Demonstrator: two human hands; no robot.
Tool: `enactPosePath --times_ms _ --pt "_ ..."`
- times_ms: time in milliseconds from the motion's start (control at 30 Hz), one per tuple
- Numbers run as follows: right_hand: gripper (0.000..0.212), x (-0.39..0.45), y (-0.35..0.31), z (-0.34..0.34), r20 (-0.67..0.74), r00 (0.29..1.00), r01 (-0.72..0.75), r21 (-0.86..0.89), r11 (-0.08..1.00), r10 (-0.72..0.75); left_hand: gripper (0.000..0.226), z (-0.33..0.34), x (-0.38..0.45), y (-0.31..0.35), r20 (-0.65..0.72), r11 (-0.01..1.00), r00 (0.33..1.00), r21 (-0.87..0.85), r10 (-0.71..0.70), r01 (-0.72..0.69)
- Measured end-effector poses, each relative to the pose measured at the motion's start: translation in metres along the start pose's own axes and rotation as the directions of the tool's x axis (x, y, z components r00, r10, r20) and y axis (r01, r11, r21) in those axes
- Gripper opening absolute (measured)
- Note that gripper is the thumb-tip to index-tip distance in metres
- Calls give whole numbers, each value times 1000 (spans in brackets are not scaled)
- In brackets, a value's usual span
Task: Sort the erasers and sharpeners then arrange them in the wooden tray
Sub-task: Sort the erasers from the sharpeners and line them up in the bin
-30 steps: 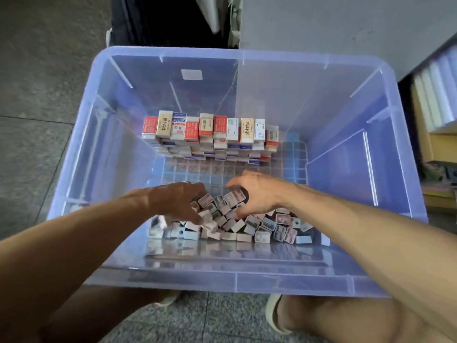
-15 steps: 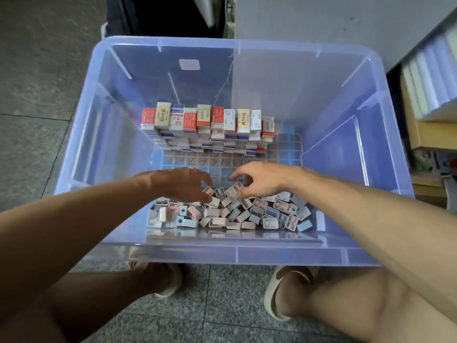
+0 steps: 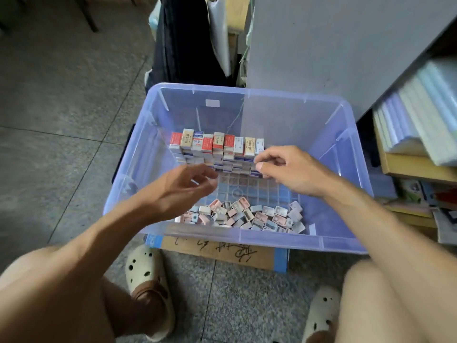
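A person's right hand (image 3: 288, 169) reaches the right end of the stacked erasers (image 3: 216, 152) along the far wall of a clear plastic bin (image 3: 346, 154), fingers curled at the stack; whether it grips one is unclear. The left hand (image 3: 184, 186) hovers loosely curled, empty. Sharpeners (image 3: 247, 215) lie heaped nearer the body.

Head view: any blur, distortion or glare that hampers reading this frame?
Head view: wide-angle bending curves the floor seams and the bin rim; soft, even light, no hard shadows; faint sheen on the bin's near wall; left hand slightly soft; eraser stack labels too small to read.
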State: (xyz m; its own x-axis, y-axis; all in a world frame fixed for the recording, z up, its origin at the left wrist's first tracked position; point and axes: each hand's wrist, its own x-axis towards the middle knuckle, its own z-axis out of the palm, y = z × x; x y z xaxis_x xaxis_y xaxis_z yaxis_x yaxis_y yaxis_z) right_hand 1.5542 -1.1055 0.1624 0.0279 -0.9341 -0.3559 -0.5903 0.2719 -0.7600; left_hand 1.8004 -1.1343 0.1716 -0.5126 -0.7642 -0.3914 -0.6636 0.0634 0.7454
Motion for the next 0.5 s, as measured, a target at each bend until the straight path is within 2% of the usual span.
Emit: enactPosePath --times_ms 133,233,367,500 --pt "11 9 -10 -16 -16 1000 28 66 997 -27 16 0 -9 1 -103 990 993 -134 -62 48" --pt "12 17 -20 -33 -22 1000 16 97 995 -13 23 3 -15 12 -182 965 967 -224 -177 134" --pt "10 10 -50 -67 30 1000 -11 126 992 8 27 8 -31 56 -215 881 914 -413 -343 233" --pt "9 -1 -100 -107 135 991 -31 116 993 15 14 14 -61 110 -278 773 826 -576 -490 264"
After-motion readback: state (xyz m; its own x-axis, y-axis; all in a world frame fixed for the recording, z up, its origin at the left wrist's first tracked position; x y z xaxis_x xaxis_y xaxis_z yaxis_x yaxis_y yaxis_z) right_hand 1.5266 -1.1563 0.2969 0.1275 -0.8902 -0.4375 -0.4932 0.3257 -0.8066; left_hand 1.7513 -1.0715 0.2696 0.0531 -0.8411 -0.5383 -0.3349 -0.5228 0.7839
